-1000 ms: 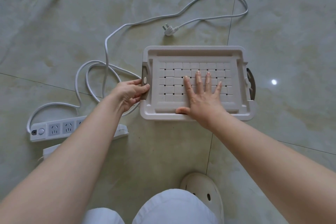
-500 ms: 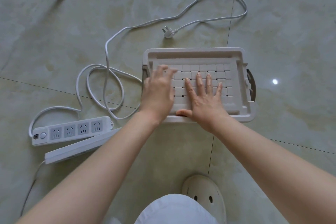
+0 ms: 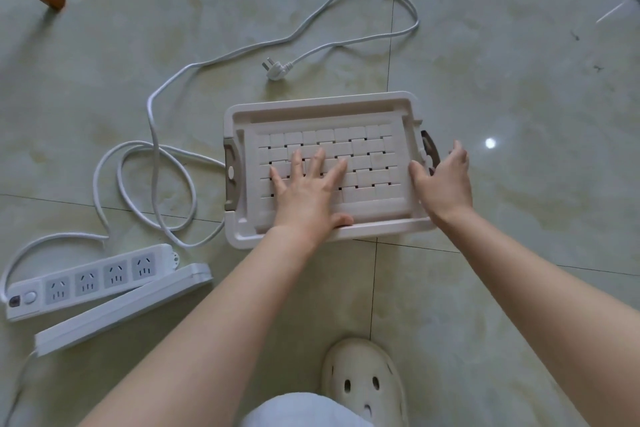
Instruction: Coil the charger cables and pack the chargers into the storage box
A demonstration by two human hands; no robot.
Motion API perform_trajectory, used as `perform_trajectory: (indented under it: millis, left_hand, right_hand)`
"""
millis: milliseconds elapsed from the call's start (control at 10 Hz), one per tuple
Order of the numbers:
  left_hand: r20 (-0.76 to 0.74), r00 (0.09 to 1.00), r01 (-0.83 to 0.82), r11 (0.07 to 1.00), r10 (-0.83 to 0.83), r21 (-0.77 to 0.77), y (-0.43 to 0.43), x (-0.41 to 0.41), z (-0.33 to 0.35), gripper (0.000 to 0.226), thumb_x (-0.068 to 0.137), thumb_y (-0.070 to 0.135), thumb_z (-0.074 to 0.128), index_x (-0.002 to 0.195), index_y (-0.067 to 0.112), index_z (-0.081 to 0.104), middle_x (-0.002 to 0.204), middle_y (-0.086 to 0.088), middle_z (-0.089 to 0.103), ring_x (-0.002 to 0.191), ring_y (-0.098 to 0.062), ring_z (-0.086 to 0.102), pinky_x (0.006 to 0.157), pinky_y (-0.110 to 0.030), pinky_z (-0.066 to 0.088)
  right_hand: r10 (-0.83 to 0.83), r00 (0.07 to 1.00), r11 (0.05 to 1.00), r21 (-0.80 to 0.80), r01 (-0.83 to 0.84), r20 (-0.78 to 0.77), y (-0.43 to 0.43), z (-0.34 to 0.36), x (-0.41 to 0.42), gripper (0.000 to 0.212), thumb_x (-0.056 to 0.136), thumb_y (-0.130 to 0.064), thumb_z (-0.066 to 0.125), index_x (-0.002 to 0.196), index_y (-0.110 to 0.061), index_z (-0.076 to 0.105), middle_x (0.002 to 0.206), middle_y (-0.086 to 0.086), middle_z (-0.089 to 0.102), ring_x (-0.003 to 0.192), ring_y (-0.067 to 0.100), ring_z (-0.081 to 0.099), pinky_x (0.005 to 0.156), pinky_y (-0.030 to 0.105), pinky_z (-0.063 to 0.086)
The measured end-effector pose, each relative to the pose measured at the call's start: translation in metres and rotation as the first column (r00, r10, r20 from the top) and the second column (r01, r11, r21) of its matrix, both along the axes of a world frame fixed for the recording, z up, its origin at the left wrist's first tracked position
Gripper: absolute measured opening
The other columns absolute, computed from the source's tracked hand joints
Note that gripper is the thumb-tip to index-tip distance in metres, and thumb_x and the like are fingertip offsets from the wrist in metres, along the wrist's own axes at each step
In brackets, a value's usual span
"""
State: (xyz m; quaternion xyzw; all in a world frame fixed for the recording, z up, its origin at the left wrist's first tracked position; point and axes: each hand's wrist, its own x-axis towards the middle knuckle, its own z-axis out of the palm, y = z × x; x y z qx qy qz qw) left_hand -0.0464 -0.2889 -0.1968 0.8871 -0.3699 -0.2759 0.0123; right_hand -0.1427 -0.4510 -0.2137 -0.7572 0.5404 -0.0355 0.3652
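The closed storage box point(image 3: 322, 107) is set on the tiled floor point(image 3: 519, 114). The left hand point(image 3: 308, 194) is pressed flat on its lid, fingers spread. The right hand point(image 3: 445, 180) is held loosely open at the right rim, beside the brown latch point(image 3: 429, 149). Two power strips point(image 3: 90, 281) are laid near left, and a white cable point(image 3: 152, 135) is looped just beside the box's left edge. Open floor is seen to the right.
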Motion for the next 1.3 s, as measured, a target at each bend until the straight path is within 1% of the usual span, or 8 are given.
perform_trajectory:
  millis: [100, 200, 300, 400, 600, 1000, 1100, 1300]
  left_hand:
    - [0.019, 1.0, -0.001, 1.0, 0.0, 0.015, -0.001, -0.002, -0.001, 0.088, 0.082, 0.054, 0.06, 0.149, 0.04, 0.005, 0.16, 0.001, -0.005, 0.145, -0.032, -0.01, 0.111, -0.062, 0.0]
    - [0.019, 1.0, -0.004, 1.0, 0.004, 0.02, -0.001, -0.003, -0.001, 0.088, 0.082, 0.053, 0.06, 0.149, 0.04, 0.004, 0.16, 0.001, -0.006, 0.145, -0.031, -0.011, 0.111, -0.062, -0.002]
    - [0.019, 1.0, -0.011, 1.0, 0.011, 0.017, -0.002, -0.004, -0.002, 0.088, 0.082, 0.053, 0.06, 0.149, 0.04, 0.004, 0.16, 0.001, -0.006, 0.145, -0.031, -0.011, 0.111, -0.061, -0.002]
    - [0.018, 1.0, -0.021, 1.0, 0.021, 0.007, -0.002, -0.004, -0.002, 0.089, 0.081, 0.052, 0.061, 0.149, 0.04, 0.005, 0.16, 0.001, -0.005, 0.145, -0.031, -0.01, 0.111, -0.061, -0.003]
    - [0.019, 0.999, -0.029, 1.0, 0.029, 0.006, -0.002, -0.004, -0.002, 0.089, 0.081, 0.051, 0.062, 0.149, 0.04, 0.005, 0.16, 0.001, -0.005, 0.145, -0.031, -0.009, 0.112, -0.061, -0.002]
    - [0.033, 0.999, 0.009, 1.0, -0.01, 0.015, 0.0, -0.005, 0.001, 0.086, 0.084, 0.051, 0.059, 0.15, 0.035, 0.007, 0.16, 0.0, -0.004, 0.146, -0.032, -0.006, 0.112, -0.061, 0.002]
    - [0.045, 0.995, 0.084, 0.996, -0.084, 0.008, 0.013, -0.003, 0.006, 0.069, 0.093, 0.034, 0.055, 0.149, 0.029, 0.016, 0.159, -0.003, 0.003, 0.146, -0.029, 0.002, 0.113, -0.055, 0.011]
    - [0.116, 0.986, 0.106, 0.989, -0.118, 0.105, 0.069, 0.01, 0.031, 0.037, 0.096, 0.018, 0.043, 0.133, 0.019, 0.045, 0.135, -0.008, 0.04, 0.126, -0.027, 0.038, 0.097, -0.039, 0.034]
  right_hand:
    - [-0.05, 0.998, 0.997, 0.056, 0.048, 0.04, 0.0, -0.005, 0.001, 0.046, 0.09, -0.029, 0.057, 0.129, -0.008, 0.047, 0.124, 0.011, 0.058, 0.114, 0.029, 0.053, 0.092, 0.031, 0.039]
    - [0.086, 0.996, 0.97, -0.224, -0.091, -0.032, 0.015, -0.003, -0.006, 0.038, 0.092, -0.013, 0.05, 0.13, -0.011, 0.05, 0.124, 0.012, 0.06, 0.106, 0.033, 0.057, 0.083, 0.032, 0.042]
    - [0.236, 0.938, 0.908, -0.285, -0.307, -0.255, 0.029, -0.004, -0.012, 0.063, 0.088, 0.008, 0.038, 0.147, -0.009, 0.022, 0.152, 0.008, 0.029, 0.121, 0.032, 0.05, 0.093, 0.034, 0.042]
    - [0.31, 0.877, 0.86, -0.283, -0.423, -0.368, 0.034, -0.001, -0.014, 0.074, 0.084, 0.018, 0.032, 0.149, -0.005, 0.006, 0.157, 0.011, 0.008, 0.138, 0.023, 0.032, 0.1, 0.027, 0.037]
    - [0.376, 0.813, 0.8, -0.287, -0.527, -0.444, 0.046, 0.002, -0.023, 0.067, 0.086, 0.021, 0.023, 0.146, 0.002, -0.002, 0.156, 0.018, 0.002, 0.145, 0.025, 0.007, 0.115, 0.027, 0.014]
    - [0.371, 0.663, 0.77, -0.184, -0.611, -0.65, 0.051, 0.01, -0.009, 0.059, 0.094, 0.007, 0.026, 0.144, 0.006, -0.006, 0.154, 0.024, -0.002, 0.144, 0.033, 0.008, 0.116, 0.034, 0.018]
    - [0.346, 0.636, 0.804, -0.131, -0.579, -0.69, 0.052, 0.02, 0.001, 0.059, 0.095, 0.002, 0.029, 0.144, 0.008, -0.004, 0.154, 0.024, 0.0, 0.142, 0.035, 0.014, 0.111, 0.034, 0.027]
    - [0.424, 0.59, 0.79, -0.038, -0.612, -0.687, 0.074, 0.054, 0.027, 0.04, 0.092, -0.009, 0.039, 0.132, -0.001, 0.04, 0.134, 0.018, 0.039, 0.124, 0.03, 0.039, 0.095, 0.035, 0.04]
